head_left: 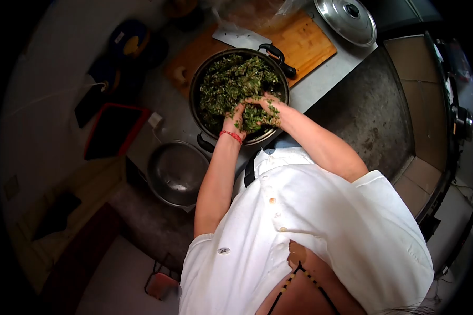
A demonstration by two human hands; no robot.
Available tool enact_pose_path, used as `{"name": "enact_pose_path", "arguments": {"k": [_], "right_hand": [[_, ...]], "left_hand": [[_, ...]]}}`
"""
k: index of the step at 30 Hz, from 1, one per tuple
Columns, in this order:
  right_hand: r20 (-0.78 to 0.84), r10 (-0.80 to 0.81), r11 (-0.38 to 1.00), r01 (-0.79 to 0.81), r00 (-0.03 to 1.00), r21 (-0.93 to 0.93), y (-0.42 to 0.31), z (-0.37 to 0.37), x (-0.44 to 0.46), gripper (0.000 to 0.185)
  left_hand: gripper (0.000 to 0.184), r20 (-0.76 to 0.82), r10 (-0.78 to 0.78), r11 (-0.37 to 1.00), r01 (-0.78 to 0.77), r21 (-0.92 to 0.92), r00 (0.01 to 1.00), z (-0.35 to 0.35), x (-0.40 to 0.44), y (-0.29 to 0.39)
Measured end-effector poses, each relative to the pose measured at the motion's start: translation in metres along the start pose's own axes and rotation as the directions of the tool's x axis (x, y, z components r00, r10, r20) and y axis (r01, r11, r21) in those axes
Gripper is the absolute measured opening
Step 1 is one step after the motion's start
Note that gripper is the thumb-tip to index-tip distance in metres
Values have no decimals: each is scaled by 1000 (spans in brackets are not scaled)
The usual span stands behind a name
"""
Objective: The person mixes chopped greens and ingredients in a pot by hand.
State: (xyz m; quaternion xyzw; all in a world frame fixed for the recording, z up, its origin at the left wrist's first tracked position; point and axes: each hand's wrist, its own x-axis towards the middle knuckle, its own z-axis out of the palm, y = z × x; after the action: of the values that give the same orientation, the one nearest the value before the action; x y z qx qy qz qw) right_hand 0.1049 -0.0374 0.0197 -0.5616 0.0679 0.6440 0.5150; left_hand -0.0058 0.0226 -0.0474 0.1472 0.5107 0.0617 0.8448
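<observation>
Head view: mixing greens (pixel 227 81), I think.
Left hand (pixel 235 118) and right hand (pixel 271 108) in pot (pixel 193 100); can't tell their grip; next should scoop deep.

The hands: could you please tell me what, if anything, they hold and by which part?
Left hand and right hand are among loose greens; whether they grip any cannot be told.

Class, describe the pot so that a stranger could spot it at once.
Start at the large wooden board. A round pot overlaps it in this view. Unlike the metal bowl nearby, it has black handles and holds chopped greens.
</observation>
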Motion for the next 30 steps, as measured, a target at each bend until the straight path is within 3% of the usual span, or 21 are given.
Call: {"name": "enact_pose_path", "arguments": {"k": [2, 3, 4, 6, 7, 10, 12, 14, 15, 18, 20, 22, 23, 24, 26, 27, 30], "right_hand": [[133, -50, 989, 31, 990, 142, 3, -5, 11, 28], [126, -182, 975, 162, 975, 154, 9, -7, 18, 25], [118, -311, 942, 290, 943, 167, 16, -9, 26, 22], [126, -310, 949, 300, 942, 92, -16, 10, -12, 19], [153, -280, 939, 303, 948, -160, -7, 1, 12, 12], [-71, -166, 918, 128, 984, -374, -4, 19, 39, 8], [-176, -203, 734, 31, 963, -679, 3, 18, 55, 11], [-107, -302, 430, 35, 947, -902, 41, -5, 128, 12], [-38, -360, 251, 58, 932, -966, 63, -19, 161, 13], [186, -322, -71, 172, 928, -983, 11, -5, 80, 11], [365, -479, -38, 397, 798, -917, 13, -17, 68, 5], [476, -528, -69, 523, 704, -849, 8, -20, 49, 3], [404, -558, 61, 522, 724, -851, 11, -22, 48, 9], [402, -583, 64, 533, 707, -844, 6, -16, 38, 12], [393, -630, 72, 554, 670, -829, -4, -5, 17, 18], [428, -564, 58, 551, 707, -833, -5, -9, 14, 29], [412, -548, 137, 564, 728, -814, -23, 1, -7, 39]], "left_hand": [[21, -193, -27, 998, 37, 49, 981, -2, 1, 7], [54, -109, -5, 984, 25, 175, 994, 4, -13, 21], [53, -129, 30, 984, -6, 179, 991, 5, -16, 26], [50, -169, 98, 980, -65, 189, 981, 9, -16, 32], [38, -274, 157, 979, -113, 168, 949, 15, -14, 33], [21, -394, 199, 979, -202, 34, 897, 17, 4, 34], [25, -463, 217, 967, -124, 223, 859, 13, 16, 33], [30, -504, 233, 928, -34, 372, 832, 13, 14, 33], [27, -469, 263, 907, -50, 419, 843, 6, 20, 29], [27, -247, 439, 645, -111, 756, 864, -7, 29, 25], [18, 18, 609, 248, -212, 945, 793, -8, 22, 25], [12, 231, 650, -65, -250, 966, 724, -2, -5, 26], [6, 154, 605, 161, -309, 937, 781, 9, -28, 30], [14, 341, 727, -100, -399, 911, 596, 8, -29, 28], [23, 242, 675, 83, -397, 914, 697, 12, -47, 26], [34, 185, 596, 156, -339, 928, 781, 12, -52, 28], [46, 261, 611, 151, -434, 888, 747, 12, -67, 29]]}}
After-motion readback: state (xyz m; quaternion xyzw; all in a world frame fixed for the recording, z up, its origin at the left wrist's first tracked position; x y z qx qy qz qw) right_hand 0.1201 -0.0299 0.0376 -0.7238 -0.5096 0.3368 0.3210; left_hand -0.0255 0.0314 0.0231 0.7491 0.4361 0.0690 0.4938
